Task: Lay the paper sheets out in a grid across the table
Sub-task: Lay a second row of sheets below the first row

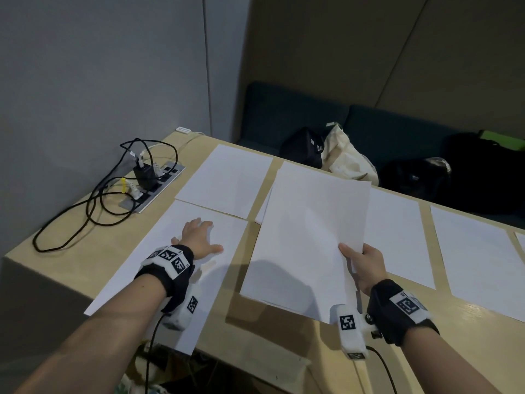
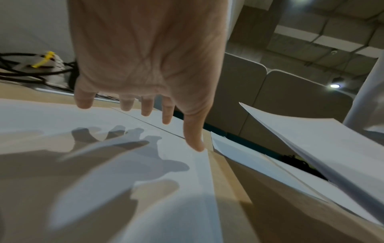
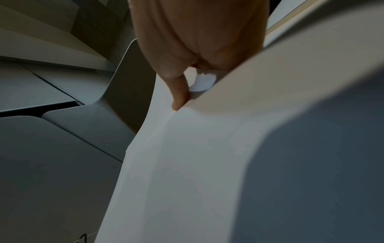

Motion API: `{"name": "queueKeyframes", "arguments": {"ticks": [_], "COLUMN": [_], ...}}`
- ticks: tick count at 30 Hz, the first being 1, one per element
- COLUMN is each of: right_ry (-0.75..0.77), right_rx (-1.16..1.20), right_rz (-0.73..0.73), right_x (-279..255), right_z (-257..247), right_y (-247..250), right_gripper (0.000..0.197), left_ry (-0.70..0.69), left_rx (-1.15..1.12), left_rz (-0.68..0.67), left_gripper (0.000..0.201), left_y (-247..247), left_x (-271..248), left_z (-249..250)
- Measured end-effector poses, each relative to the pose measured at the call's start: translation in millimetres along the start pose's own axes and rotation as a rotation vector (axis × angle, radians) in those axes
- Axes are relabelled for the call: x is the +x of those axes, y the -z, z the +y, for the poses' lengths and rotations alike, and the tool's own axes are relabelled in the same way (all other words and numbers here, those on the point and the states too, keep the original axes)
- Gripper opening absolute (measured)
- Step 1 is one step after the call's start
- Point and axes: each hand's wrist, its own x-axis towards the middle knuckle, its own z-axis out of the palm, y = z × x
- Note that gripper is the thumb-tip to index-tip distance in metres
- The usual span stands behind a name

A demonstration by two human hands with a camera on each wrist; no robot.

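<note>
Several white sheets lie flat across the pale wooden worktop (image 1: 93, 245) in the head view: one at the far left (image 1: 227, 177), one nearer (image 1: 159, 268) whose near corner hangs over the worktop's front edge, and others off to the right (image 1: 397, 237), (image 1: 480, 257). The left hand (image 1: 199, 237) is spread over the nearer left sheet, fingers straight and apart, gripping nothing. The right hand (image 1: 366, 263) holds a stack of sheets (image 1: 306, 240) by its right edge, raised and tilted above the worktop, its grip clamped on the paper with the thumb on top. A power strip (image 1: 153, 189) with black cables (image 1: 85, 220) sits at the far left, and dark bags (image 1: 420, 174) and a cream tote (image 1: 346, 155) rest on the bench beyond. From the left wrist, the open palm (image 2: 145, 54) hovers just over the sheet (image 2: 162, 197), casting a splayed shadow, with the thumb tip at the paper's edge; the held stack (image 2: 332, 148) rises at the right. From the right wrist, the thumb (image 3: 178, 93) presses into the curved stack (image 3: 197, 164), the picture dim and soft
</note>
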Motion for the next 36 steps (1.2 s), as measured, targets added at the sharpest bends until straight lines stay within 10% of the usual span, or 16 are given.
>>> {"name": "queueKeyframes", "arguments": {"ticks": [6, 22, 26, 31, 36], "right_ry": [0.003, -0.017, -0.021, -0.014, 0.013], "right_rx": [-0.005, -0.006, 0.023, 0.045, 0.075], "right_rz": [0.019, -0.029, -0.062, -0.083, -0.059], "right_x": [9.2, 17.9, 15.7, 11.1, 6.9], "right_z": [-0.5, 9.9, 16.5, 23.1, 28.8], "right_y": [-5.6, 3.4, 12.1, 18.4, 31.8], "right_gripper": [0.029, 0.006, 0.019, 0.021, 0.008], "left_ry": [0.046, 0.051, -0.098, -0.185, -0.150], "left_rx": [0.131, 0.070, -0.218, -0.700, -0.916], "left_rz": [-0.104, -0.072, 0.079, -0.281, -0.232], "left_gripper": [0.080, 0.081, 0.058, 0.039, 0.023], "left_y": [0.9, -13.9, -11.8, -11.5, -23.3], "left_x": [16.9, 7.2, -7.6, -27.6, -38.2], "left_z": [18.1, 18.9, 46.8, 83.2, 99.3]}}
